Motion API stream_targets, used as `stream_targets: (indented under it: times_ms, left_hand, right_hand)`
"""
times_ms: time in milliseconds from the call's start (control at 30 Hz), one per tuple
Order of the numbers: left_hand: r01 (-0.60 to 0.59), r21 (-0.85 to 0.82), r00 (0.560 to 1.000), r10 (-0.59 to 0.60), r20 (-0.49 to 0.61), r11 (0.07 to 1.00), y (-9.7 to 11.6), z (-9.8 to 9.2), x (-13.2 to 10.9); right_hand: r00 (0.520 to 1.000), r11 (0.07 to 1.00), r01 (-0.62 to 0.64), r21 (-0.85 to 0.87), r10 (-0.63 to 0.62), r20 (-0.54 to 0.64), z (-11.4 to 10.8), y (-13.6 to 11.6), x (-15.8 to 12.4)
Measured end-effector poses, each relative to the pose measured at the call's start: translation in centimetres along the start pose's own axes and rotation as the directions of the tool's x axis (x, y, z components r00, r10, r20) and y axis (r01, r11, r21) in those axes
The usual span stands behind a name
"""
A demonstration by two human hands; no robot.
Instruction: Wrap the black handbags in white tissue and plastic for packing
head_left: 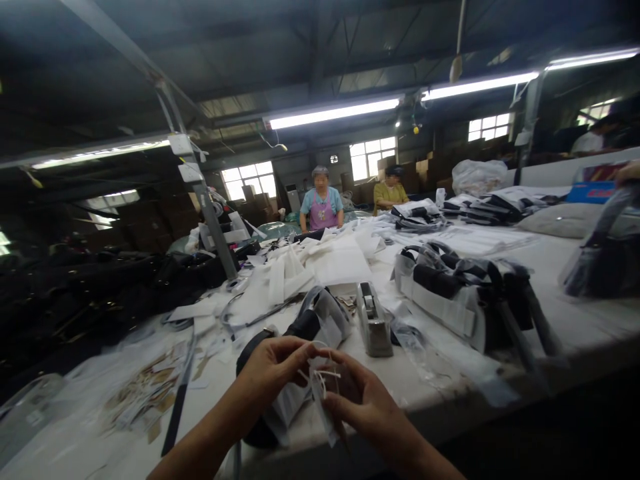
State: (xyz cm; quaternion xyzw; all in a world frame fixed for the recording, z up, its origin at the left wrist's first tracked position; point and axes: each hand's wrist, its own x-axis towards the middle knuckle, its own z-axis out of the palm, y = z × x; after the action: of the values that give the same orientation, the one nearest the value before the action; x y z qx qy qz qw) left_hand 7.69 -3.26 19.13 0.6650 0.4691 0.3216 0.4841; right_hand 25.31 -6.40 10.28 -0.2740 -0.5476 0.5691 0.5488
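Observation:
Both of my hands are raised at the table's near edge, in front of a black bag (303, 325) partly wrapped in white sheet and clear plastic. Thumb and fingers of my left hand (275, 367) are pinched together on a thin white string (321, 345). My right hand (367, 397) grips a pale, flat tag (323, 408) between thumb and fingers, with string ends looping out over it. What is printed on the tag cannot be read. Just beyond my right hand stands a grey tape dispenser (374, 327).
Wrapped black bags (450, 290) stand to the right, with more bags (493, 208) stacked behind. White sheets (340, 260) cover the middle. Loose tags (150, 393) lie in plastic at left. Across the table are two people (323, 207); another person's hand (629, 175) shows at far right.

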Motion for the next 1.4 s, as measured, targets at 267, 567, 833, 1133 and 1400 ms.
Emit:
stream_targets:
  times_ms: [267,567,833,1133,1400]
  left_hand:
    - [-0.14,0.141,0.975,0.162,-0.155,0.98,-2.3,-0.2,0.4]
    - [-0.367,0.306,0.928,0.367,0.06,0.878,-5.0,1.9,-2.6]
    - [-0.396,0.436,0.895,0.447,-0.016,0.808,-6.6,5.3,-2.4]
    - [-0.336,0.301,0.936,0.351,0.003,0.892,-6.2,5.8,-2.0]
    - [-0.205,0.311,0.977,0.211,0.017,0.928,-5.9,4.3,-2.4]
  right_hand:
    - [0.955,0.944,-0.232,0.235,0.267,-0.131,0.2,0.8,-1.2]
    - [0.92,0.875,-0.219,0.432,0.332,-0.207,-0.2,1.4,-2.2]
    - [0.932,0.868,-0.179,0.462,0.301,-0.204,0.1,0.8,-2.2]
    - [0.966,0.934,-0.175,0.311,0.223,-0.129,-0.4,0.9,-2.6]
    - [0.954,0.93,-0.296,0.217,0.299,0.021,-1.8,0.5,-4.1]
